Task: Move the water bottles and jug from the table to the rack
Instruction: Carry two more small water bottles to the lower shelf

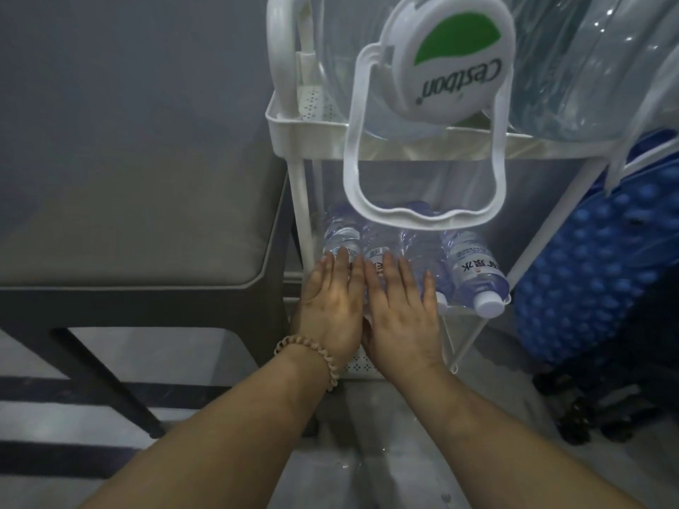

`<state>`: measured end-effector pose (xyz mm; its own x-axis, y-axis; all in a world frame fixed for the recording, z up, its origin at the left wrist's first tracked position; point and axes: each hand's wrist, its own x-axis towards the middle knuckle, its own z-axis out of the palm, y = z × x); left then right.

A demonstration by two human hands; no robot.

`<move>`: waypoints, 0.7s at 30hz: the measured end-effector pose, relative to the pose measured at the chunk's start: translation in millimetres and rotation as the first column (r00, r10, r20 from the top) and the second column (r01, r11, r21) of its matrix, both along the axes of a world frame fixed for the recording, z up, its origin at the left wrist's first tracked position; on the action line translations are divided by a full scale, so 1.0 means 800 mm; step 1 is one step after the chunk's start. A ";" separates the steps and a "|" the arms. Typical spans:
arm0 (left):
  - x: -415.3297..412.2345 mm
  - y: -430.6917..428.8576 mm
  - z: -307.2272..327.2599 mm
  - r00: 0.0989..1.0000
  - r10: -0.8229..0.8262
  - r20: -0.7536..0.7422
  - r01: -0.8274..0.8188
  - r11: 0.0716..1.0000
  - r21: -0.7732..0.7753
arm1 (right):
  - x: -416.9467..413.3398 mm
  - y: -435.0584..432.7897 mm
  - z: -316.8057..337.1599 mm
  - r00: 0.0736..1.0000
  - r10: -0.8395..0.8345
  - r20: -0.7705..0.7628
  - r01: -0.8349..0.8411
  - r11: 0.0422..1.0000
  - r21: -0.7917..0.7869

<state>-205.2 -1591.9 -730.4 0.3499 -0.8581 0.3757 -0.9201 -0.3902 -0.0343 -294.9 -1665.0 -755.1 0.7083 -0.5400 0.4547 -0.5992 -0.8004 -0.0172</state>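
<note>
progress: near done, my read | jug (433, 67) lies on rack (294, 123) top tier | water bottles (474, 273) lie on lower tier | left hand (330, 299), right hand (400, 310) flat, fingers straight, pressing bottles | table (128, 214) shows nothing left

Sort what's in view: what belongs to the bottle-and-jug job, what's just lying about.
Job: water bottles, jug, rack, table, left hand and right hand resting flat on the bottles.
Not the job: blue suitcase beside the rack, bracelet on the left wrist.
</note>
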 end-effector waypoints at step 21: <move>-0.061 0.096 0.063 0.990 0.006 -0.139 0.012 0.992 0.128 | -0.053 0.093 0.090 0.997 0.072 -0.023 -0.070 0.995 0.071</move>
<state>-253.8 -1515.3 -680.1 0.3883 -0.8971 0.2106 -0.9206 -0.3881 0.0441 -337.4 -1590.2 -683.3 0.7569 -0.5178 0.3987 -0.5418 -0.8383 -0.0600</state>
